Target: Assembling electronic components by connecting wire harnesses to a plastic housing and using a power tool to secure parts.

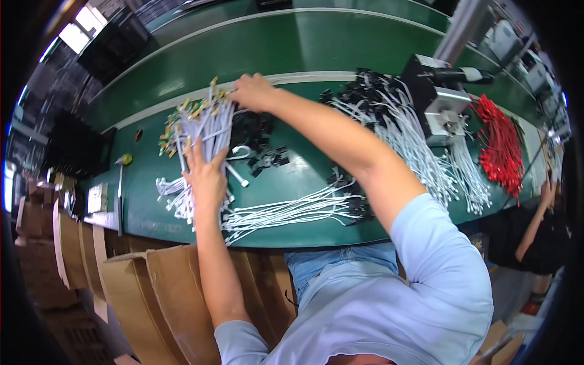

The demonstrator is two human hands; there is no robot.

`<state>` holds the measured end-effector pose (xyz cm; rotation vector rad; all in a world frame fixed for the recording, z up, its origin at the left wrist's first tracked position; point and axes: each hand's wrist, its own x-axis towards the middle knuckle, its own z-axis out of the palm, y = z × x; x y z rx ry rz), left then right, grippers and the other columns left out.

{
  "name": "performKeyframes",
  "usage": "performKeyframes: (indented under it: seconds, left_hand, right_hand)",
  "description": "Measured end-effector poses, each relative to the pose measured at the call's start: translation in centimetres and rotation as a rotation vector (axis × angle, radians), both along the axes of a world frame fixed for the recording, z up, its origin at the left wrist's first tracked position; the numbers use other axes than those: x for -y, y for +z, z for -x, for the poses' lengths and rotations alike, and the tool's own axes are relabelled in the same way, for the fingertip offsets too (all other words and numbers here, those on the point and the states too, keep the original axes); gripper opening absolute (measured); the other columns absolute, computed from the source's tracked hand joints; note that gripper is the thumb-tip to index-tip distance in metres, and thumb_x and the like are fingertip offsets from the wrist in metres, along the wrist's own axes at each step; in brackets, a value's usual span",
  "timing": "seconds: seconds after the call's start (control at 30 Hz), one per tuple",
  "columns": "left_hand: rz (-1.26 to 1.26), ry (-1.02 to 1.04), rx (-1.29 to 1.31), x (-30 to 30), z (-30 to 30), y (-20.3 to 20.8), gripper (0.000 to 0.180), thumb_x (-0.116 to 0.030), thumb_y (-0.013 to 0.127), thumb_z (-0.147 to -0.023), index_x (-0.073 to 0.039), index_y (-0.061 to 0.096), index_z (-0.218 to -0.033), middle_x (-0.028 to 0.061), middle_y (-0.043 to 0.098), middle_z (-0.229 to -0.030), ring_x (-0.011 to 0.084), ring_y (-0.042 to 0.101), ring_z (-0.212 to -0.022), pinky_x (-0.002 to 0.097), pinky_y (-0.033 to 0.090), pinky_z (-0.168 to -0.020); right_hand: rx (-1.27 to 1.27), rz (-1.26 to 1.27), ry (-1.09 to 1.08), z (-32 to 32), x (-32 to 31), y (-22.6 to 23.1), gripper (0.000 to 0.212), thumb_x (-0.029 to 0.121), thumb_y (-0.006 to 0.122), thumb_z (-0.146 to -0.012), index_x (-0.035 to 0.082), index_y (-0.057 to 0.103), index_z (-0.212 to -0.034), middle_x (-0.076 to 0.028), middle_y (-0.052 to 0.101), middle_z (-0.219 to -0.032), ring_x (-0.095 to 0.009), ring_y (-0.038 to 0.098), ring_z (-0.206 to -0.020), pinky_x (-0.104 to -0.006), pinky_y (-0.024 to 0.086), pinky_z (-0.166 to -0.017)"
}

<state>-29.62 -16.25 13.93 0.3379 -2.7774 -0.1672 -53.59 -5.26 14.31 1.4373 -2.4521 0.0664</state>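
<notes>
A thick bundle of white flat cables (210, 131) with yellow and green ends lies at the left of the green table. My left hand (205, 173) rests on its lower part, fingers spread and stretched over the cables. At the bundle's far right edge is my right hand (254, 92), its fingers curled together beside the yellow-green ends. Whatever those fingers hold is hidden. Small black connector pieces (267, 159) are scattered just right of the bundle. One loose white cable end (242, 176) sticks out next to my left hand.
White cables with black ends (322, 207) lie along the table's near edge. Further right are a larger white cable pile (401, 134), a bench machine (435, 103) and red cables (499, 146). Cardboard boxes (164, 298) stand below at left. Another person's arm (535, 219) shows at far right.
</notes>
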Motion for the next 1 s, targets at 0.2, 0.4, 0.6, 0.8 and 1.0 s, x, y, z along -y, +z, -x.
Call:
performKeyframes:
  seconds: [0.2,0.4,0.6,0.8,1.0]
  left_hand:
    - [-0.133,0.009,0.046,-0.2,-0.4,1.3,0.035,-0.016,0.054,-0.088,-0.024,0.067,-0.119,0.0192,0.028,-0.153,0.0435,0.017,-0.144,0.0781,0.025,-0.099]
    - [-0.112,-0.01,0.005,-0.2,-0.7,1.3,0.038,-0.015,0.066,-0.081,-0.021,0.066,-0.119,0.0177,0.029,-0.153,0.0414,0.02,-0.144,0.0737,0.031,-0.097]
    - [-0.121,-0.058,-0.057,0.6,-0.6,0.0,0.042,-0.009,0.064,-0.079,-0.021,0.065,-0.12,0.0182,0.03,-0.152,0.041,0.022,-0.144,0.0712,0.033,-0.098]
    - [-0.079,-0.106,-0.07,0.9,-0.3,0.0,0.046,-0.003,0.063,-0.075,-0.019,0.065,-0.119,0.0205,0.034,-0.15,0.043,0.031,-0.139,0.0597,0.039,-0.099]
    - [-0.051,-0.115,-0.059,0.9,-0.5,-0.1,0.053,0.001,0.063,-0.073,-0.019,0.064,-0.122,0.0224,0.033,-0.15,0.0454,0.033,-0.138,0.056,0.041,-0.099]
  right_hand:
    - [0.071,0.167,0.059,0.2,-2.9,4.2,0.023,0.031,0.071,-0.082,0.01,0.07,-0.093,-0.009,0.065,-0.102,-0.031,0.061,-0.102,-0.0464,0.052,-0.078]
    - [0.574,0.181,0.366,-0.5,-3.5,2.8,0.024,0.028,0.07,-0.083,0.007,0.074,-0.093,-0.013,0.071,-0.086,-0.031,0.067,-0.085,-0.041,0.052,-0.078]
    - [0.293,-0.078,-0.087,-0.1,-0.2,1.3,0.025,0.014,0.059,-0.086,0.017,0.074,-0.106,-0.009,0.059,-0.126,-0.03,0.052,-0.119,-0.047,0.045,-0.096]
    - [0.309,0.105,-0.093,0.1,1.4,0.3,0.037,0.025,0.067,-0.085,0.025,0.067,-0.122,-0.011,0.049,-0.141,-0.033,0.039,-0.134,-0.0541,0.038,-0.101]
    - [0.431,0.081,-0.09,0.7,2.3,0.4,0.046,0.037,0.075,-0.076,0.024,0.067,-0.119,-0.012,0.048,-0.142,-0.034,0.038,-0.134,-0.0554,0.037,-0.103]
